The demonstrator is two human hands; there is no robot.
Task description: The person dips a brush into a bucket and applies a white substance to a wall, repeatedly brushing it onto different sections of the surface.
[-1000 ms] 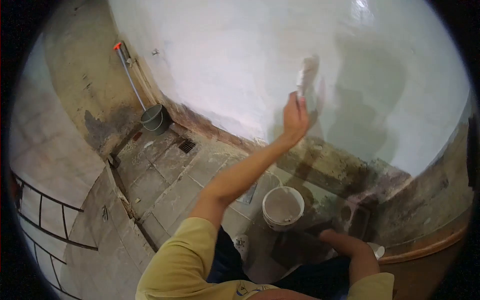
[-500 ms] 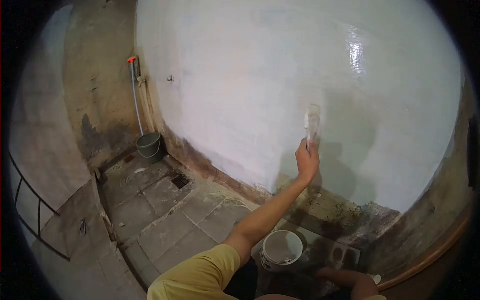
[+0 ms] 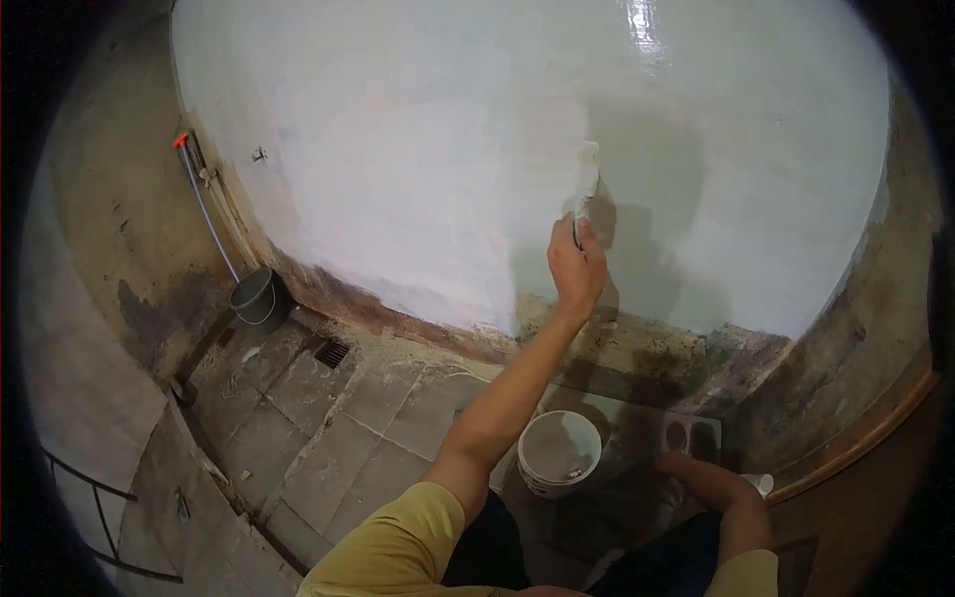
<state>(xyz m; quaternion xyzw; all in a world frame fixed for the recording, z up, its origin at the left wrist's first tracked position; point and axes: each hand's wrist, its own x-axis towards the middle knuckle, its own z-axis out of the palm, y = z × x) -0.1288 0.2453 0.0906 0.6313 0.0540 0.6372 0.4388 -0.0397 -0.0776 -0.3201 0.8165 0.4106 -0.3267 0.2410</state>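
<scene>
My left hand [image 3: 577,264] reaches up to the wall [image 3: 398,199], fingers wrapped round the handle of a paintbrush [image 3: 589,164]. The brush points upward, and its pale bristle end is at the wall surface. Below the arm, a white bucket [image 3: 537,482] stands on the floor with whitish paint [image 3: 559,448] inside. My right hand [image 3: 678,466] is low, to the right of the bucket, with the arm bent; its fingers are lost in shadow.
A dark bucket [image 3: 261,301] stands in the far left corner, near a long blue pole [image 3: 211,217] with an orange end. A floor drain [image 3: 331,353] lies nearby. A block with round holes [image 3: 705,435] sits against the wall base. A dark metal rail [image 3: 104,517] is at lower left.
The view has tilted down and shifted right, so the wall and dark bucket appear farther left. My left hand still grips the paintbrush against the wall. More of my right arm shows.
</scene>
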